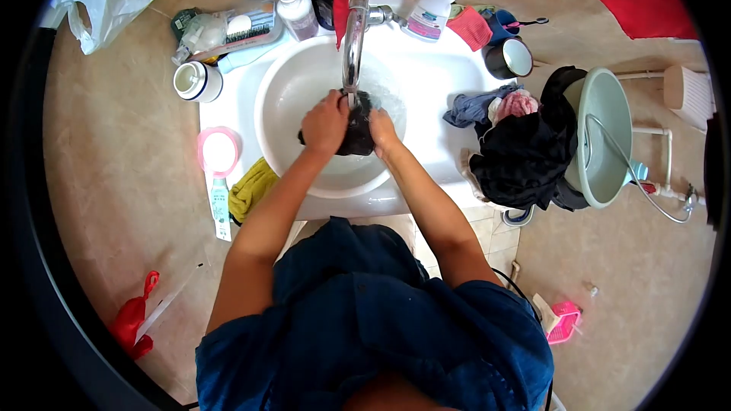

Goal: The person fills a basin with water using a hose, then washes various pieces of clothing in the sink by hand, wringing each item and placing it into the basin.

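Observation:
A wet black cloth point(358, 139) is stretched between my two hands under the faucet point(355, 38). My left hand point(326, 123) grips its left part, fingers curled over it close to the spout. On the other side my right hand point(384, 132) pinches its right edge. Both hands are over a white basin point(266, 91) that sits in the white sink point(445, 76). Water in the basin looks stirred and bubbly behind the cloth. What kind of garment the cloth is, I cannot tell.
A pump bottle point(295, 11) and a white bottle point(432, 10) stand behind the basin. A yellow cloth point(253, 189) hangs at the sink's front left. Dark clothes point(525, 152) lie at the right beside a tilted green bucket point(609, 137). A dark mug point(509, 58) stands back right.

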Action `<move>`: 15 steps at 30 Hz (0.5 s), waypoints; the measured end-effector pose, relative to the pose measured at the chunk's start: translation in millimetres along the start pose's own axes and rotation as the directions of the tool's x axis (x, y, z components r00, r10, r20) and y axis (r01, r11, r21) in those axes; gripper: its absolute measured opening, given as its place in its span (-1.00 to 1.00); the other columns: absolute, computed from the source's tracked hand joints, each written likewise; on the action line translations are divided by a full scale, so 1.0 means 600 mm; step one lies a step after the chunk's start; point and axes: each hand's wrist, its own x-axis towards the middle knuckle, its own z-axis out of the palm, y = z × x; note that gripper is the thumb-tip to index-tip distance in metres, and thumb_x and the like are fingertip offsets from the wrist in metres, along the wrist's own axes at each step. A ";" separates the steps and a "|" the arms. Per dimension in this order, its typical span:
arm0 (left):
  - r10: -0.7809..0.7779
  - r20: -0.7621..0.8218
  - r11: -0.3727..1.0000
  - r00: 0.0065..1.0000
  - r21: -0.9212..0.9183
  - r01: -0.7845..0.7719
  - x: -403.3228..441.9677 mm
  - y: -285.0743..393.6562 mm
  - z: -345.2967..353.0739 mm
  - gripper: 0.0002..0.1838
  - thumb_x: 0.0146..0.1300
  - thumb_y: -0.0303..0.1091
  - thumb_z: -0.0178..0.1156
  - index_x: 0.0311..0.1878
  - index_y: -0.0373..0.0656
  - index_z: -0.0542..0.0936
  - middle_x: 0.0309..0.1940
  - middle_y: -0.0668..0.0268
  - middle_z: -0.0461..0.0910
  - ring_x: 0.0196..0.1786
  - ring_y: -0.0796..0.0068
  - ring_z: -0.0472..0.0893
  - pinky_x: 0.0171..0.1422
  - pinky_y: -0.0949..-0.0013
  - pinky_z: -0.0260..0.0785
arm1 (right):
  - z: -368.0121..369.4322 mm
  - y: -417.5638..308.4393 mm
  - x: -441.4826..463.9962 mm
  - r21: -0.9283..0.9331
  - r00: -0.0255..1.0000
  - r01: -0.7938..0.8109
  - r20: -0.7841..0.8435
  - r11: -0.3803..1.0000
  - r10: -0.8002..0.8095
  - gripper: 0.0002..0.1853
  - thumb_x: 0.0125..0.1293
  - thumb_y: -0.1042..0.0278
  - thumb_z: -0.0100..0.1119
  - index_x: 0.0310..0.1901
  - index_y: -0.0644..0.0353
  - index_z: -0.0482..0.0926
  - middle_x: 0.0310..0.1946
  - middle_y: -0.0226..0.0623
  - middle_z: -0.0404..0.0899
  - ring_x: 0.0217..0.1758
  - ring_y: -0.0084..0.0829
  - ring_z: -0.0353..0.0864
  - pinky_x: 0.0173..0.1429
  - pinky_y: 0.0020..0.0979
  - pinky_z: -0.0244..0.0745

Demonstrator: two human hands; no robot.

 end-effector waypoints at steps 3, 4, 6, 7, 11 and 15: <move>0.078 0.061 0.986 0.995 0.143 -0.086 0.005 -0.062 -0.016 -0.75 0.30 -0.14 0.10 -0.12 -0.09 0.57 -0.37 0.07 0.66 -0.29 -0.03 0.66 -0.16 -0.07 0.48 | -0.029 0.024 0.035 -0.357 0.910 0.415 0.159 0.837 -0.383 -0.59 0.37 0.25 0.03 0.09 0.41 0.49 0.04 0.01 0.53 0.02 -0.10 0.56 0.15 -0.30 0.43; 0.084 0.141 0.977 0.986 0.182 -0.110 0.004 -0.084 -0.021 -0.73 0.28 -0.14 0.11 -0.10 -0.10 0.57 -0.38 0.07 0.66 -0.30 -0.03 0.66 -0.17 -0.07 0.48 | -0.022 0.000 0.015 -0.476 0.847 0.525 0.209 0.705 -0.489 -0.58 0.34 0.26 0.07 0.11 0.40 0.48 0.05 0.04 0.51 0.02 -0.06 0.55 0.16 -0.30 0.42; 0.088 0.301 0.953 0.950 0.251 -0.168 0.002 -0.114 -0.026 -0.69 0.26 -0.13 0.14 -0.05 -0.11 0.58 -0.41 0.08 0.66 -0.31 -0.02 0.66 -0.19 -0.07 0.48 | -0.035 -0.022 -0.006 -0.660 0.768 0.597 0.306 0.456 -0.563 -0.57 0.24 0.33 0.13 0.14 0.28 0.49 0.13 0.09 0.41 0.20 0.10 0.41 0.26 -0.18 0.33; -0.006 0.460 0.930 0.888 0.330 -0.164 0.004 -0.095 -0.043 -0.63 0.22 -0.08 0.20 -0.01 -0.09 0.59 -0.19 0.07 0.66 -0.16 0.05 0.67 -0.08 -0.04 0.49 | -0.046 -0.016 0.011 -0.719 0.718 0.624 0.371 0.306 -0.589 -0.57 0.23 0.34 0.14 0.15 0.25 0.50 0.17 0.09 0.37 0.25 0.11 0.36 0.29 -0.15 0.30; 0.080 0.437 0.896 0.896 0.363 -0.257 -0.003 -0.035 -0.034 -0.49 0.18 -0.01 0.25 0.08 -0.16 0.56 0.33 0.10 0.33 0.37 0.08 0.34 0.36 -0.08 0.22 | -0.047 0.031 0.047 -0.866 0.686 0.499 0.415 -0.029 -0.598 -0.57 0.23 0.36 0.12 0.16 0.14 0.52 0.30 0.08 0.25 0.39 0.11 0.19 0.37 -0.03 0.21; 0.301 0.493 0.807 0.816 0.324 -0.493 0.015 -0.089 0.082 -0.33 0.25 -0.04 0.16 0.37 -0.18 0.37 0.48 0.15 0.15 0.58 0.14 -0.04 0.58 -0.03 -0.18 | -0.043 0.076 0.066 -0.892 0.783 0.407 0.452 -0.197 -0.428 -0.61 0.31 0.33 0.00 0.17 0.11 0.52 0.35 0.03 0.21 0.44 0.06 0.14 0.46 -0.07 0.16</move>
